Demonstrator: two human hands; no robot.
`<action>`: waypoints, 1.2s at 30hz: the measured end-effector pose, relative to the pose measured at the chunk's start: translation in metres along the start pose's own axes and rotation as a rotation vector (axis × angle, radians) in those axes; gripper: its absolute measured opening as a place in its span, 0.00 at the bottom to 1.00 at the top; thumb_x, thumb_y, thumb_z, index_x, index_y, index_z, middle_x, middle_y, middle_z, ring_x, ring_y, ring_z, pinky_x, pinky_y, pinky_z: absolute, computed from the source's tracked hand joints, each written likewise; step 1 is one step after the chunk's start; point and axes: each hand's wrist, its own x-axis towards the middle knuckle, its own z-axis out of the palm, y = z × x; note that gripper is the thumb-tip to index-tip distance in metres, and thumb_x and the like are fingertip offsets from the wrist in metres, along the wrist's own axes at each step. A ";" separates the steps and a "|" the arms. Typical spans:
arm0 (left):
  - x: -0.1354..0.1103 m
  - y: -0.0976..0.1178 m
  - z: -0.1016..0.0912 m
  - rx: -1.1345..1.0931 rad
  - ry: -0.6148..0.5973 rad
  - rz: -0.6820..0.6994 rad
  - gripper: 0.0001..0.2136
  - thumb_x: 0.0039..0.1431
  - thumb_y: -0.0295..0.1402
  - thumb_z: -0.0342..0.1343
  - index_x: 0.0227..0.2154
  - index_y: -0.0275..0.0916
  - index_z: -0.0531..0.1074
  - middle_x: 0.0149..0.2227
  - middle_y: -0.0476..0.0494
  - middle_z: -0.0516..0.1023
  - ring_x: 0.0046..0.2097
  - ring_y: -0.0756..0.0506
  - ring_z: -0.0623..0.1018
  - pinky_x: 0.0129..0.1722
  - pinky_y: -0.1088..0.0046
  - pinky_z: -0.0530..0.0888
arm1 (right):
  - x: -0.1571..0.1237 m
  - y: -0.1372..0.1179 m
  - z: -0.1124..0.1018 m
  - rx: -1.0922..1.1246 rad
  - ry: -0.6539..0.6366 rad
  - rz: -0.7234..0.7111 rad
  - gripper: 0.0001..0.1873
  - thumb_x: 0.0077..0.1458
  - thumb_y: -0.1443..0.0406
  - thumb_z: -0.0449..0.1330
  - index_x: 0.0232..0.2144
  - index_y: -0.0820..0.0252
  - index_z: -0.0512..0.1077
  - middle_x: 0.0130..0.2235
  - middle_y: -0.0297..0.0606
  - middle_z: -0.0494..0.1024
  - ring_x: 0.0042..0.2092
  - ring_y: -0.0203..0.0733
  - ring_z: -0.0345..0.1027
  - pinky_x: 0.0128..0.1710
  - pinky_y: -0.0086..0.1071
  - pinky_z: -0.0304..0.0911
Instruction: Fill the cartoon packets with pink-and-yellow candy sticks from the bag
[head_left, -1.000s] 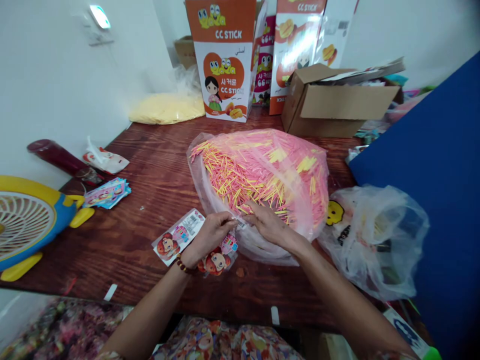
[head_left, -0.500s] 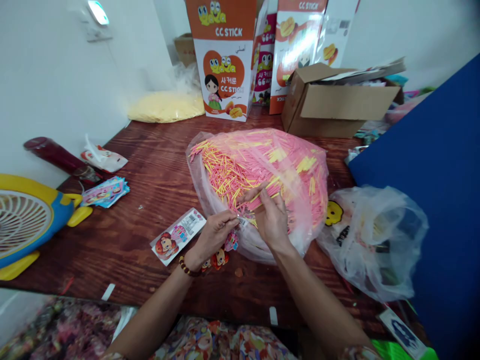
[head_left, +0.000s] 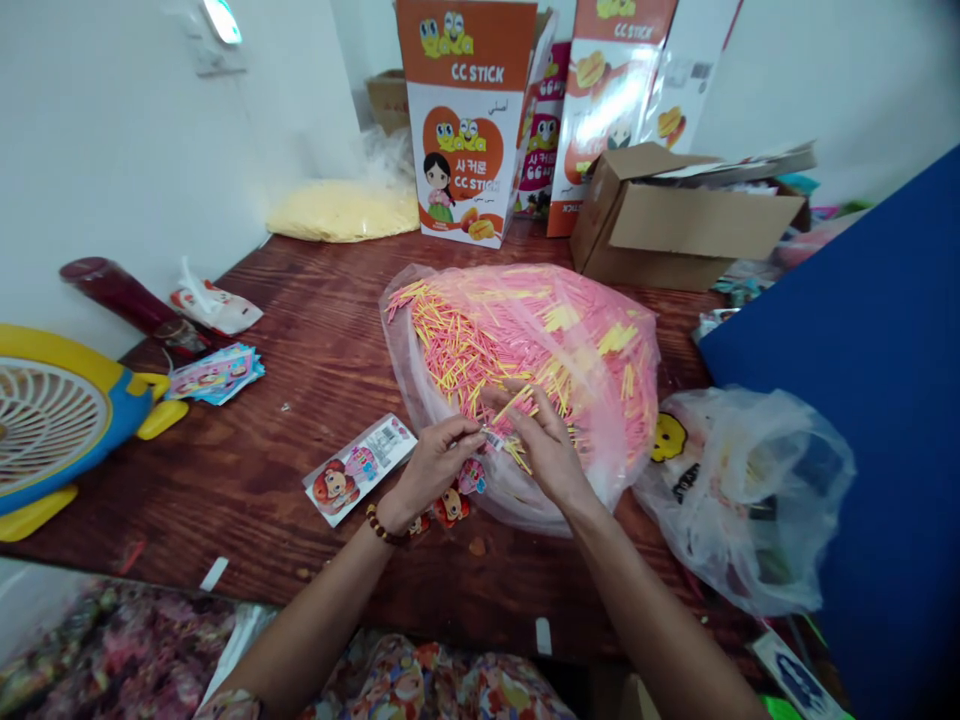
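A large clear bag [head_left: 405, 340] lies open on the table, full of thin pink and yellow sticks [head_left: 457, 350]. At its near edge my left hand [head_left: 435, 465] is closed, thumb and fingers pinching the top of a small printed plastic packet [head_left: 472, 478]. The packet hangs below the fingers, with a red-haired cartoon figure partly covered by the hand. My right hand [head_left: 551, 450] is over the bag's opening, its fingers closed around a few yellow sticks [head_left: 516, 402]. Left of the bag lies a flat stack of similar printed packets [head_left: 360, 470].
A toy-shaped fan [head_left: 60, 420], blue packets [head_left: 217, 374], a tissue pack [head_left: 225, 308] and a dark red bottle [head_left: 120, 295] stand left. Behind are printed cartons [head_left: 465, 130], an open cardboard box [head_left: 690, 220] and a yellow-filled bag [head_left: 345, 210]. A white plastic bag [head_left: 757, 490] sits right.
My right hand's fingers have turned downward and inward over the sticks, nearer the packet. My left hand keeps its pinch on the packet. The whole view has shifted slightly.
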 end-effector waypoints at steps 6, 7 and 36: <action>0.007 0.004 0.006 -0.091 0.051 -0.007 0.10 0.61 0.39 0.56 0.31 0.37 0.75 0.29 0.49 0.74 0.32 0.49 0.71 0.36 0.74 0.69 | 0.002 -0.015 -0.012 -0.453 -0.167 -0.117 0.19 0.67 0.56 0.51 0.56 0.50 0.70 0.60 0.39 0.72 0.62 0.43 0.64 0.64 0.44 0.55; 0.008 0.005 0.006 -0.112 0.053 -0.006 0.10 0.60 0.39 0.57 0.32 0.37 0.75 0.30 0.48 0.75 0.34 0.49 0.72 0.37 0.74 0.70 | 0.002 -0.018 -0.014 -0.536 -0.215 -0.131 0.19 0.67 0.56 0.51 0.55 0.51 0.71 0.60 0.39 0.72 0.62 0.44 0.64 0.65 0.44 0.54; 0.012 0.024 0.000 -0.200 0.352 0.206 0.04 0.57 0.32 0.62 0.32 0.40 0.81 0.37 0.44 0.81 0.41 0.47 0.77 0.45 0.70 0.72 | 0.005 -0.022 -0.023 -0.548 -0.084 -0.202 0.08 0.60 0.62 0.59 0.30 0.58 0.73 0.31 0.33 0.74 0.34 0.37 0.67 0.35 0.30 0.61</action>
